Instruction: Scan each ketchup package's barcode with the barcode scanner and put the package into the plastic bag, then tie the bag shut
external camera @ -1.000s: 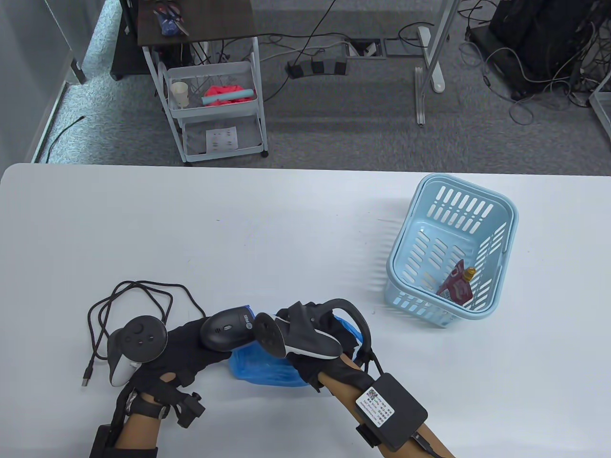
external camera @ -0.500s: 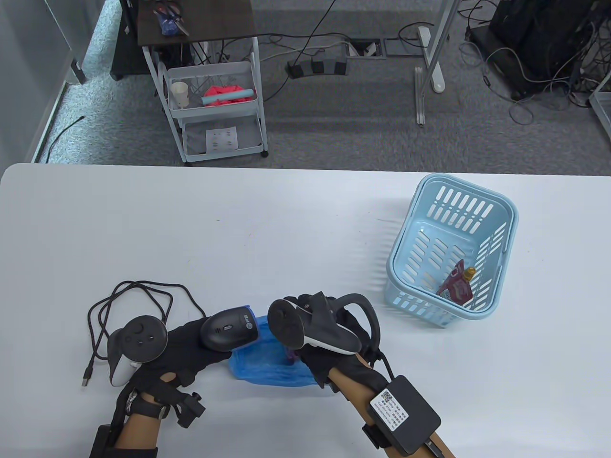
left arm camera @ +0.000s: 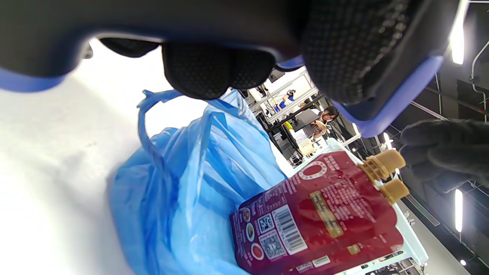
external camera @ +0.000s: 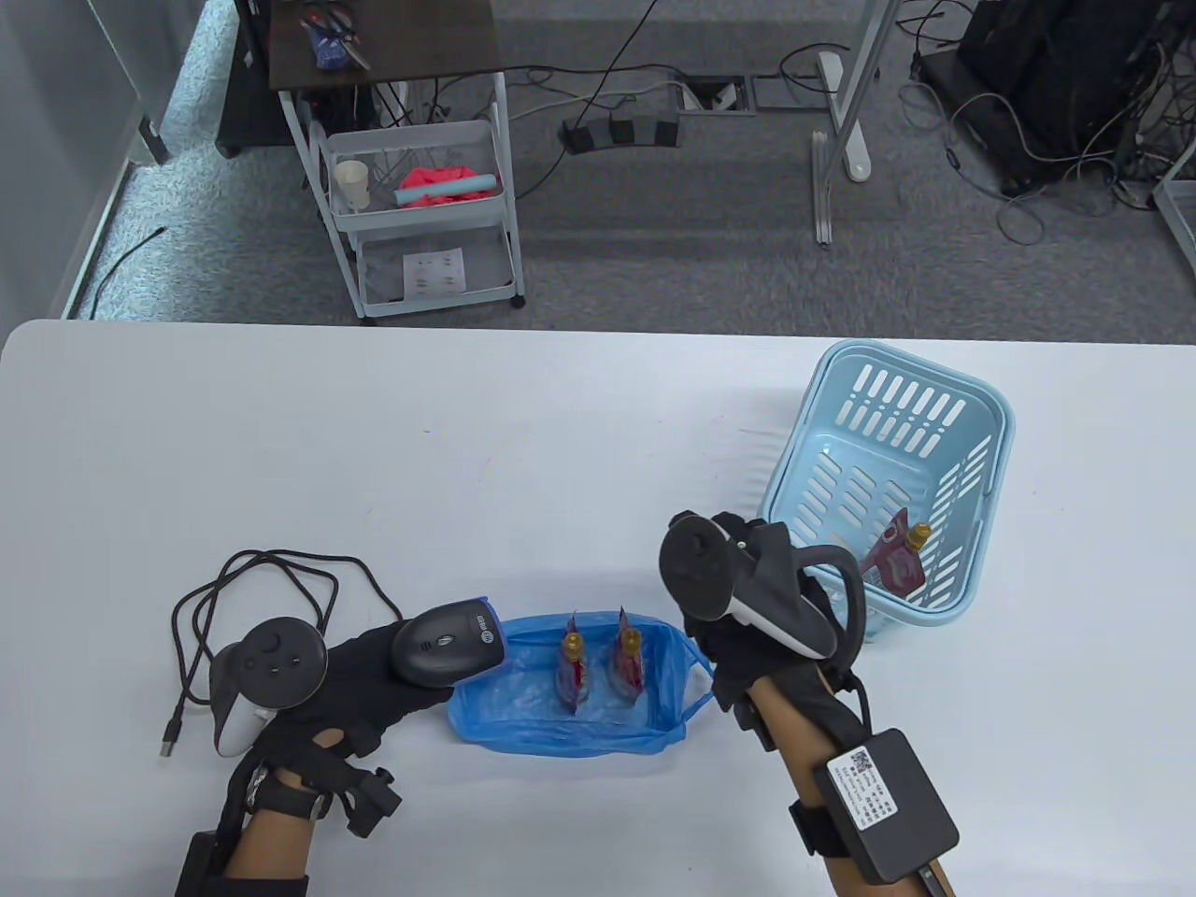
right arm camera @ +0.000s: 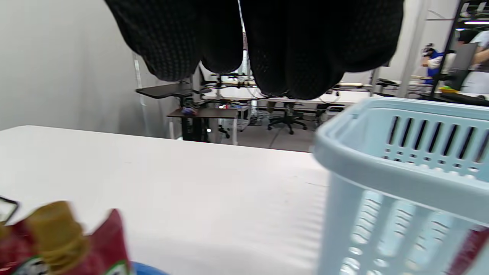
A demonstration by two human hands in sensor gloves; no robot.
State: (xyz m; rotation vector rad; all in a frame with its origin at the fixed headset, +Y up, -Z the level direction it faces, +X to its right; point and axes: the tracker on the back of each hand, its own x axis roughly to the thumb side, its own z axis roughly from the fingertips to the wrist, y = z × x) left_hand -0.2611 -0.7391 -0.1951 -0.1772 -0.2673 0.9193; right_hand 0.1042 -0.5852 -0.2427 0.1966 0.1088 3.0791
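My left hand [external camera: 374,677] grips the black barcode scanner [external camera: 448,645] at the left end of the open blue plastic bag [external camera: 523,701]. Two red ketchup packages [external camera: 572,668] stand side by side inside the bag, caps up. In the left wrist view the scanner [left arm camera: 229,23] hangs over the bag [left arm camera: 183,191], and a package's barcode side [left arm camera: 324,214] faces the camera. My right hand [external camera: 745,534] is empty, fingers loosely curled [right arm camera: 267,42], between the bag and the light blue basket [external camera: 972,397]. A third ketchup package [external camera: 892,561] lies in the basket.
The scanner's black cable [external camera: 252,598] loops on the table left of my left hand, its USB plug [external camera: 168,743] loose. The basket rim [right arm camera: 401,152] is close to my right fingers. Beyond the table's far edge stands a white cart [external camera: 420,206].
My right hand let go of a ketchup package inside the bag and moved up and right to the basket's near corner. The bag's inside now shows. The left hand stayed still.
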